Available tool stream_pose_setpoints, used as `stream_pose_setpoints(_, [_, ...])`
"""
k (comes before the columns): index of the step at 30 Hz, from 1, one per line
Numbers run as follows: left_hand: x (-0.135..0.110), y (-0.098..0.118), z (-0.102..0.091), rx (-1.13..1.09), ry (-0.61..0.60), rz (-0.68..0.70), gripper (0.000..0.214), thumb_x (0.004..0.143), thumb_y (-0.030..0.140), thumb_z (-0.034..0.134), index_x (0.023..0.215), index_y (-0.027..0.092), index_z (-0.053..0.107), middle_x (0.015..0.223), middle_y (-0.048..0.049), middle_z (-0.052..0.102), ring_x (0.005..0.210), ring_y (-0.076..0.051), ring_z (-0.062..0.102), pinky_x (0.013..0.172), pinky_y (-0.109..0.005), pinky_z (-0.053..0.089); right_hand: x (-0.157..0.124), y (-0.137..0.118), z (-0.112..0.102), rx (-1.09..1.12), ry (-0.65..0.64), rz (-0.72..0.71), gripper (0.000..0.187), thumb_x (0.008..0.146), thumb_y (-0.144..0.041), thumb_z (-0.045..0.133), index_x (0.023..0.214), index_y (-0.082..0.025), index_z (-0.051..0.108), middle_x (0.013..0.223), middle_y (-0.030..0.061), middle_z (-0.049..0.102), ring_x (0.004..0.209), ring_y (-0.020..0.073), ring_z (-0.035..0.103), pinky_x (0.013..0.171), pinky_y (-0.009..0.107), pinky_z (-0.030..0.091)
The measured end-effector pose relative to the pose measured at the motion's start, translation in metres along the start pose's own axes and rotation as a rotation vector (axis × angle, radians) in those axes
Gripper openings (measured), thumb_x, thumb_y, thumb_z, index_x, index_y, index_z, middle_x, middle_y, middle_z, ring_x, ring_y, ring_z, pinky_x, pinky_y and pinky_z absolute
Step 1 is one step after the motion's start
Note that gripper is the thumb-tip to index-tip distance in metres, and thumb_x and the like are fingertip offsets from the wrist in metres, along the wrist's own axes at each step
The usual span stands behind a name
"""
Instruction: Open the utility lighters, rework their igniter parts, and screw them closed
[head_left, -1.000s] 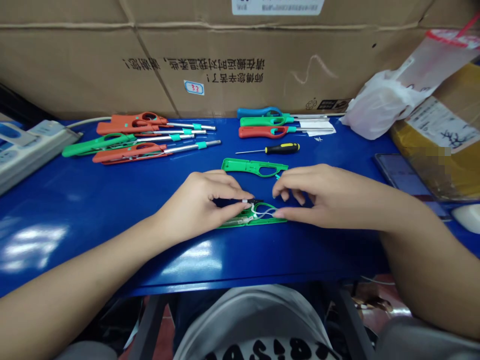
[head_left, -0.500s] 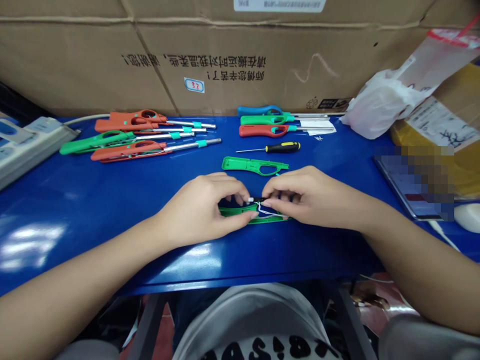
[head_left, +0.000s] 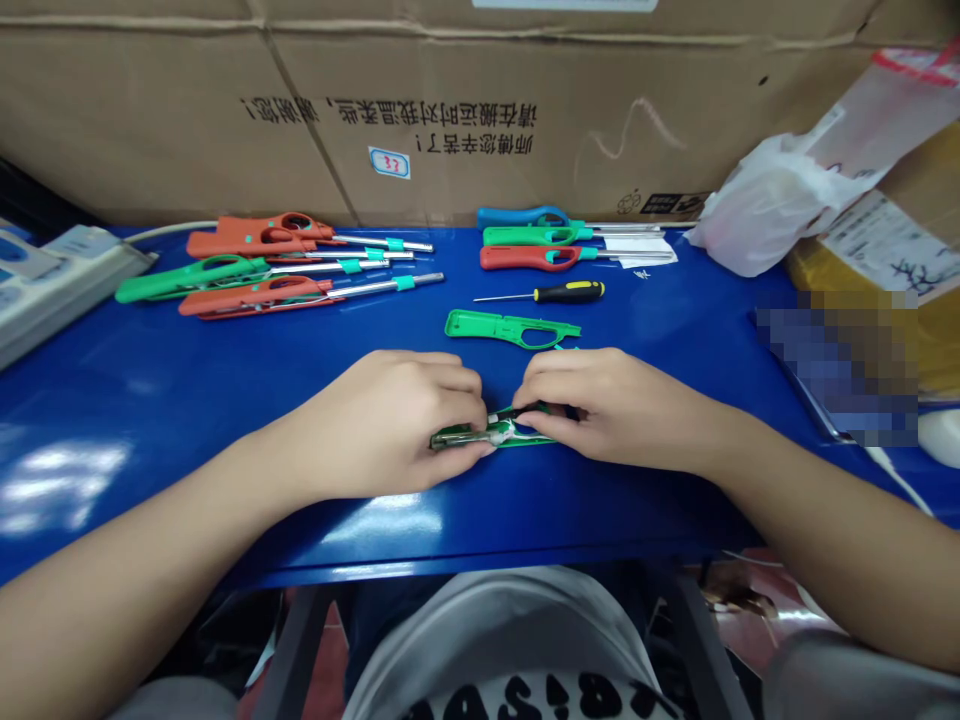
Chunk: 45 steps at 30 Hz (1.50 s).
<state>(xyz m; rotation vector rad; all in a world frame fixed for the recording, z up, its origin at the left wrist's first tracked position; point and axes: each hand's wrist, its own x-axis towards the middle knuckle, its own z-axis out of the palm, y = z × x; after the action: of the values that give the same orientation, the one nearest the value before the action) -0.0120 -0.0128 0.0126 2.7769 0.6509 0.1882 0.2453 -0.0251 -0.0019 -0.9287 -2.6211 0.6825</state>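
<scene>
A: Entry: green lighter shell [head_left: 454, 437]. Position?
B: Beneath both sets of fingertips. Left hand [head_left: 405, 420] and right hand [head_left: 600, 405] pinch the wired igniter [head_left: 516, 412], now lowered from above into the shell; seating appears underway

- Both forearms are bare from the left hand [head_left: 397, 425] and the right hand [head_left: 604, 405] back towards the elbows.
- Below the hands shows a light grey fabric shirt [head_left: 517, 620] with bold black lettering [head_left: 540, 700] across its front.
- Well behind each hand lies plain grey cloth [head_left: 862, 685]; sleeve or trouser, unclear.
</scene>
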Motion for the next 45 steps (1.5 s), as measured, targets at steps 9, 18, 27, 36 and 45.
stream_pose_setpoints(9, [-0.001, 0.003, -0.004, -0.093, -0.052, 0.004, 0.018, 0.099, 0.034, 0.064, 0.094, 0.025, 0.078, 0.086, -0.0009, 0.074, 0.085, -0.018, 0.069, 0.073, -0.028, 0.049, 0.003, -0.004, 0.000, 0.043, 0.026, 0.015, 0.012, 0.096, -0.015, 0.064, 0.105, -0.018, 0.071, 0.098, 0.0027, 0.076, 0.085, 0.0146, 0.068, 0.075, 0.026, 0.049])
stream_pose_setpoints(18, [-0.002, -0.001, -0.006, -0.045, -0.013, -0.072, 0.015, 0.093, 0.037, 0.069, 0.098, 0.023, 0.073, 0.092, -0.0006, 0.073, 0.085, -0.019, 0.069, 0.072, -0.029, 0.048, 0.000, 0.000, 0.007, -0.058, -0.057, -0.048, 0.027, 0.103, -0.020, 0.053, 0.120, -0.021, 0.074, 0.105, 0.0050, 0.072, 0.093, 0.0170, 0.068, 0.080, 0.029, 0.050])
stream_pose_setpoints(27, [-0.001, -0.005, 0.000, -0.069, -0.053, -0.093, 0.020, 0.090, 0.028, 0.072, 0.109, 0.022, 0.074, 0.100, -0.0028, 0.076, 0.086, -0.020, 0.073, 0.072, -0.028, 0.050, -0.001, 0.000, 0.012, -0.210, -0.031, -0.073, 0.028, 0.103, -0.022, 0.053, 0.117, -0.025, 0.077, 0.094, 0.0019, 0.070, 0.078, 0.0136, 0.063, 0.063, 0.027, 0.037])
stream_pose_setpoints(36, [0.000, -0.001, 0.005, -0.089, 0.018, -0.064, 0.015, 0.094, 0.031, 0.066, 0.098, 0.024, 0.080, 0.093, -0.0048, 0.076, 0.086, -0.020, 0.075, 0.075, -0.028, 0.055, 0.000, -0.012, 0.004, -0.456, -0.196, -0.184, 0.030, 0.101, -0.014, 0.048, 0.121, -0.016, 0.070, 0.098, 0.0067, 0.069, 0.084, 0.0202, 0.062, 0.059, 0.033, 0.031])
stream_pose_setpoints(45, [-0.002, 0.000, 0.009, 0.099, 0.037, -0.033, 0.030, 0.097, 0.030, 0.064, 0.122, 0.018, 0.074, 0.107, -0.0100, 0.078, 0.096, -0.027, 0.075, 0.083, -0.037, 0.061, -0.007, -0.009, -0.015, -0.224, -0.098, -0.002, 0.034, 0.101, -0.023, 0.049, 0.129, -0.023, 0.067, 0.129, 0.0085, 0.066, 0.101, 0.0215, 0.066, 0.077, 0.034, 0.049])
